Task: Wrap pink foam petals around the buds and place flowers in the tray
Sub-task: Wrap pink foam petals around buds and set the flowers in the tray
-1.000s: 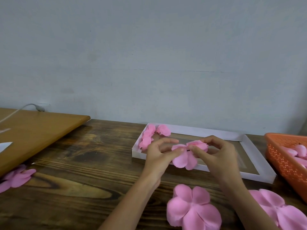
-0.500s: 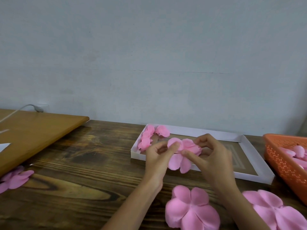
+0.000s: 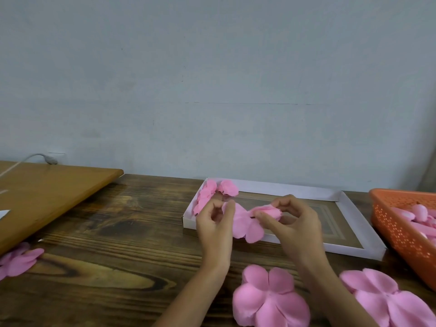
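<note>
My left hand [image 3: 213,228] pinches the edge of a pink foam petal piece [image 3: 247,226] just in front of the white tray [image 3: 354,249]. My right hand [image 3: 296,224] holds a pink bud [image 3: 269,211] with its thin stem poking toward the petal piece. Both are held above the table, touching each other. Finished pink flowers [image 3: 213,192] lie in the tray's far left corner.
Flat petal pieces lie on the dark wooden table: one near me [image 3: 269,300], one at the right [image 3: 387,300], one at the far left [image 3: 18,259]. An orange basket [image 3: 398,230] with pink buds stands at the right. A light wooden board [image 3: 47,192] lies left.
The bud has come apart from the petal piece's centre: my right hand now holds it to the right, and my left hand has shifted slightly left with the petals.
</note>
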`<action>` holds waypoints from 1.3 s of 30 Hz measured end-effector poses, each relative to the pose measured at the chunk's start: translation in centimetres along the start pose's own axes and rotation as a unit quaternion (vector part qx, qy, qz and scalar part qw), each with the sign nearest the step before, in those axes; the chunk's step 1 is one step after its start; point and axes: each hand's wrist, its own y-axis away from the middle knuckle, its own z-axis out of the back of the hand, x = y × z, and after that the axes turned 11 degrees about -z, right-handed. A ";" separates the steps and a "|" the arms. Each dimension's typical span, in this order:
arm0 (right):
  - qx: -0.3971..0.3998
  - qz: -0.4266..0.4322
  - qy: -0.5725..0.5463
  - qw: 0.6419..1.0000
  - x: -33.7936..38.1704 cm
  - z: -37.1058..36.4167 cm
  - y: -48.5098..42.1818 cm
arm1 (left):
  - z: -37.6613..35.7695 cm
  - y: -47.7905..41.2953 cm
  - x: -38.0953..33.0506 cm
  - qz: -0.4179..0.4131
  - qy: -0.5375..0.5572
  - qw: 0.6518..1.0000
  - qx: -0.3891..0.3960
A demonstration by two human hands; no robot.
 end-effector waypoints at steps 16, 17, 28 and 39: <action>0.000 0.106 0.166 0.980 1.6 0.2 0.9 | -0.1 0.4 -1.6 -0.118 0.016 0.974 0.194; 0.005 0.101 0.158 0.982 1.6 0.3 0.8 | 0.1 0.4 -1.7 -0.105 0.031 0.974 0.197; 0.095 0.082 0.125 0.984 1.0 -0.7 1.1 | -1.1 0.9 -1.5 0.160 0.170 0.965 0.122; 0.017 0.204 0.234 0.950 1.7 -1.6 2.2 | -1.3 1.3 -1.0 0.322 0.274 0.899 0.113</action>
